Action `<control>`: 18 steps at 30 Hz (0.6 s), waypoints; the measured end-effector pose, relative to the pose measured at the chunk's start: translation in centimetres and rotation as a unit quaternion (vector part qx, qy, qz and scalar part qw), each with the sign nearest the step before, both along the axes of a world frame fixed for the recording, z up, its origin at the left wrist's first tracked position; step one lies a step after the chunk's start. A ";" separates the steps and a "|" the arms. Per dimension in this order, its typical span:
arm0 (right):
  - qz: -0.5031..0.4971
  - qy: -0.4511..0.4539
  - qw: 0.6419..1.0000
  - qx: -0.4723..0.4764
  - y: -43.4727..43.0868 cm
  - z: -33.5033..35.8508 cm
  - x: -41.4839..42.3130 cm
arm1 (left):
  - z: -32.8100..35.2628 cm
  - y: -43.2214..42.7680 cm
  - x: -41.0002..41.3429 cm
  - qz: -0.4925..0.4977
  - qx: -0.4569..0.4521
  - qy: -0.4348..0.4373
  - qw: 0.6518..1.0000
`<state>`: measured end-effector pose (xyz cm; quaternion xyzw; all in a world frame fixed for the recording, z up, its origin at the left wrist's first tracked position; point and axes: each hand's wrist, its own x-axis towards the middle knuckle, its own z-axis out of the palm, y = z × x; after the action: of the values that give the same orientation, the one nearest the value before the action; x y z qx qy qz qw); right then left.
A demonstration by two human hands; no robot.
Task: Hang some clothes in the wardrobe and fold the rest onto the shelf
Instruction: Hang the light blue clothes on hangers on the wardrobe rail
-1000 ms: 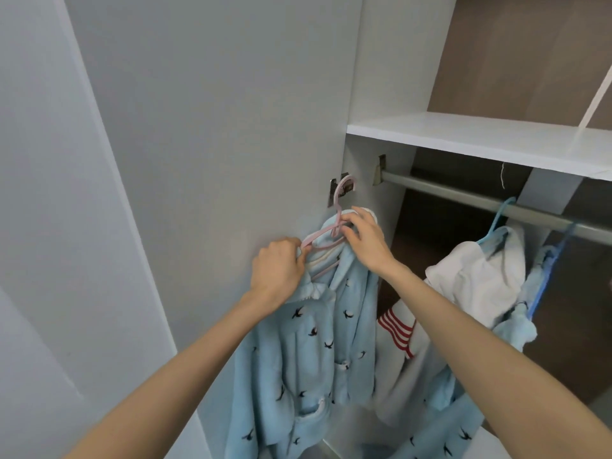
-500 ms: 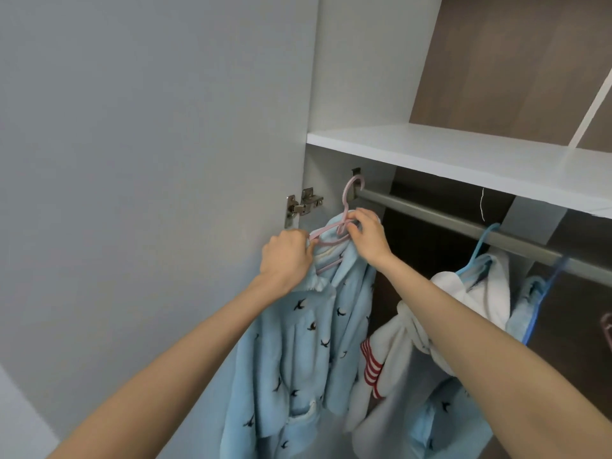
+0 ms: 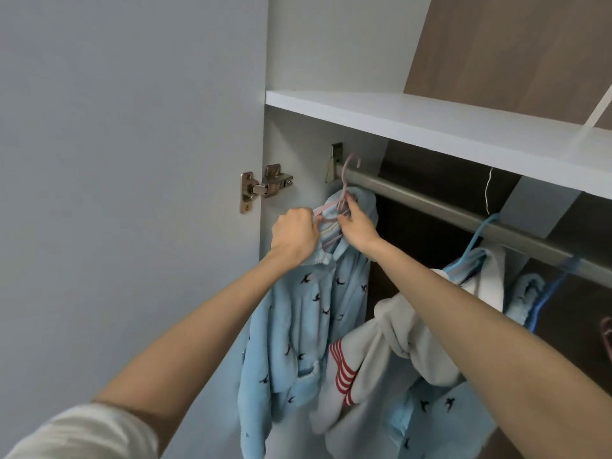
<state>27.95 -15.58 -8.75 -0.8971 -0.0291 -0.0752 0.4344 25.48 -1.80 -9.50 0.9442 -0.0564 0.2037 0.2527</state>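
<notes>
From the head camera I look up into an open wardrobe. My left hand (image 3: 294, 235) is closed in a fist on the left shoulder of a pink hanger (image 3: 334, 207), bunching the collar of the blue pyjama top (image 3: 314, 313) that hangs from it. My right hand (image 3: 359, 228) is just beside it, its grip pinching the hanger's neck below the hook. The hook curls over the far left end of the metal rail (image 3: 430, 202), next to the rail's bracket (image 3: 334, 160); I cannot tell whether it is resting its weight there. The pyjama top, light blue with small dark birds, drops straight down between my forearms, close to the wardrobe's left side wall.

Further right on the rail, a light blue hanger (image 3: 477, 241) carries a white garment (image 3: 407, 329) with red stripes on one cuff, partly hidden by my right forearm. Beyond it, a darker blue hanger (image 3: 549, 293) holds another light blue piece (image 3: 526, 293), and more bird-print fabric (image 3: 433, 422) hangs low behind my arm.

Above the rail runs a white shelf (image 3: 430, 122). The open door (image 3: 132, 193) fills the left side, with its metal hinge (image 3: 261, 188) near my left hand. A white sleeve (image 3: 82, 432) shows at the lower left corner.
</notes>
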 end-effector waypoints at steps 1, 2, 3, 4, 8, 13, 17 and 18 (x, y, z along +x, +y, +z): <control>0.004 0.015 1.000 -0.005 -0.3 -0.2 0.4 | 0.0 -0.4 0.5 -0.004 -0.003 0.000 1.000; 0.006 0.026 1.000 -0.009 -0.6 -0.3 0.7 | 0.0 -0.8 1.0 -0.007 -0.005 0.002 1.000; 0.006 0.034 0.999 -0.009 -0.9 -0.4 1.1 | 0.0 -1.2 1.4 -0.010 -0.006 0.004 1.000; 0.008 0.040 0.999 -0.005 -1.3 -0.5 1.5 | -0.2 -1.4 1.8 -0.012 -0.006 0.007 1.000; 0.034 0.078 0.996 -0.039 -2.5 -1.2 2.4 | -1.8 -1.7 3.0 -0.007 -0.014 0.035 0.999; 0.040 0.080 0.995 -0.050 -2.4 -2.4 2.9 | -2.9 -1.9 3.7 -0.001 -0.019 0.039 0.999; 0.035 0.061 0.995 -0.071 -2.6 -2.7 3.1 | -2.8 -0.9 4.3 -0.012 0.014 0.054 0.998; 0.037 0.060 0.995 -0.074 -2.6 -2.7 3.2 | -2.7 -0.7 4.4 -0.016 0.026 0.058 0.998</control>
<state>31.12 -18.19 -11.42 -0.9280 -0.0419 -0.0029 0.3702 29.87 -2.49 -12.24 0.9596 -0.0619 0.1428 0.2345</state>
